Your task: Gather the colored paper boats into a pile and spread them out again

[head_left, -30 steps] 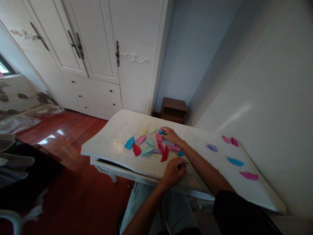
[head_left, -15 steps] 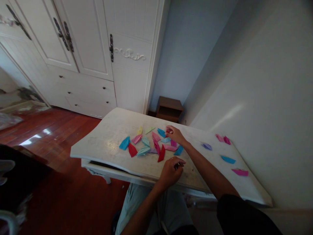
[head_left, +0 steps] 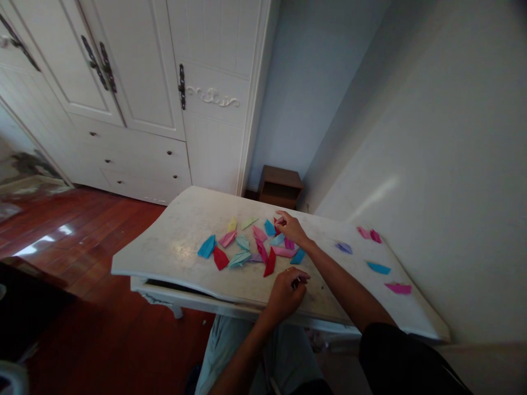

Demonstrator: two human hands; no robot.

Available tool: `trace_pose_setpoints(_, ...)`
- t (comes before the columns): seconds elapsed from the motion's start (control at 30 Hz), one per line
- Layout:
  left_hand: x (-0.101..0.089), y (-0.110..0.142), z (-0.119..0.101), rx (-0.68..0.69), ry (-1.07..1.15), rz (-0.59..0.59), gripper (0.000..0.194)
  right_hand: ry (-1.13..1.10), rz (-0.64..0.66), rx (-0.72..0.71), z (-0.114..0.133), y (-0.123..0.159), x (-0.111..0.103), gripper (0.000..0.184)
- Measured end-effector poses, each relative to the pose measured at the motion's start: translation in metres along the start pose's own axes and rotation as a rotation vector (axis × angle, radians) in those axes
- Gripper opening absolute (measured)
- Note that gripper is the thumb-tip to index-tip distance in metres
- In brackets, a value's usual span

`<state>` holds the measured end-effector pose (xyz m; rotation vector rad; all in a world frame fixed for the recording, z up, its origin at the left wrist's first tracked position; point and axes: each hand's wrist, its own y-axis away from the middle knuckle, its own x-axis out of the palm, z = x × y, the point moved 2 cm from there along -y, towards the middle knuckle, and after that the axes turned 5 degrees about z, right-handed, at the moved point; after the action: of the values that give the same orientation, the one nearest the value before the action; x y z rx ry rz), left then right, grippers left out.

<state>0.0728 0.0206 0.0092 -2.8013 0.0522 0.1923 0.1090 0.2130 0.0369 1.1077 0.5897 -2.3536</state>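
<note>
My right hand is over the far side of a cluster of coloured folded papers, its fingers pinched on a red folded paper. A blue folded paper lies just left of it, and a light blue one and a magenta one lie nearer me. Close to the table's front edge, my left hand rests with loosely curled fingers. Its thumb is apart from them, and nothing shows in the gap. Another red folded paper lies just beyond this hand.
More folded papers, among them a blue one and a pale green one, lie on the white table. On the right are a purple one and several others near the wall. A brown cabinet and white wardrobe stand behind.
The view has shifted slightly. My right hand has moved a little left relative to the papers, and more of the red paper now shows beside its fingers. My left hand has hardly moved.
</note>
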Motion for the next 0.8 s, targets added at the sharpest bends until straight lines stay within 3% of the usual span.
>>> trace_pose_setpoints(0.2, 0.0, 0.0, 0.002, 0.004, 0.008, 0.007, 0.035, 0.047, -0.044, 0.06, -0.005, 0.004, -0.005, 0.04)
trace_pose_setpoints(0.4, 0.001, 0.0, 0.004, 0.01, 0.004, -0.004, 0.036, 0.164, 0.049, 0.035, 0.02, -0.006, 0.018, 0.038)
trace_pose_setpoints(0.53, 0.001, 0.0, 0.005, 0.013, -0.015, -0.011, 0.035, 0.094, 0.045, 0.043, 0.029, -0.009, 0.027, 0.042)
trace_pose_setpoints(0.67, 0.002, 0.0, 0.005, 0.01, -0.041, -0.012, 0.035, -0.066, -0.019, 0.064, 0.024, -0.005, 0.017, 0.035)
trace_pose_setpoints(0.8, 0.002, 0.001, 0.006, 0.007, -0.056, -0.005, 0.035, -0.186, -0.146, 0.127, -0.001, 0.003, -0.007, 0.036)
